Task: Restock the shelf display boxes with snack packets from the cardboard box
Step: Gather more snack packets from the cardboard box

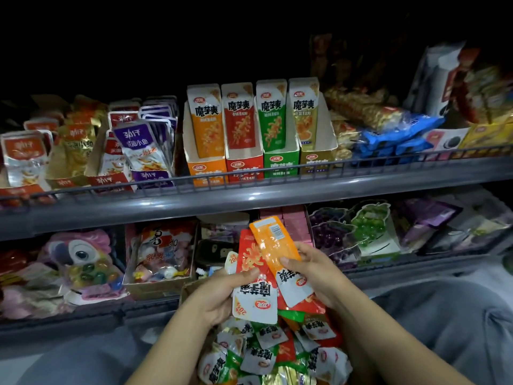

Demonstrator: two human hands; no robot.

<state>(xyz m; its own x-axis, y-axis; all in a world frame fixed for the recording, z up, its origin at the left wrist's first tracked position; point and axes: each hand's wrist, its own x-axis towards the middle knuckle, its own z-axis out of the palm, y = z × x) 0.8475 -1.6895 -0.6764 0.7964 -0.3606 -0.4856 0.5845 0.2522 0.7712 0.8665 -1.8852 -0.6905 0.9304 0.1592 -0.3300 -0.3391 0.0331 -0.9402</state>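
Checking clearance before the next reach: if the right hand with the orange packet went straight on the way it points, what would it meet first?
Probably the pink packs on the lower shelf, just beyond the orange packet the right hand holds; depth is unclear.

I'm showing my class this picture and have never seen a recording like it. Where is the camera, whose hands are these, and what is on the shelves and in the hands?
There is no machine here. A person wears one wide-angle camera on the head, so you look forward and down at their own two bare hands.

The left hand grips a red snack packet. The right hand pinches an orange snack packet. Below them lies a heap of loose packets in red, green and gold; the container around it is hardly visible.

On the upper shelf stand four display boxes side by side: orange, red, green and gold, each showing matching packets. Other snacks fill the shelf around them and the shelf below.
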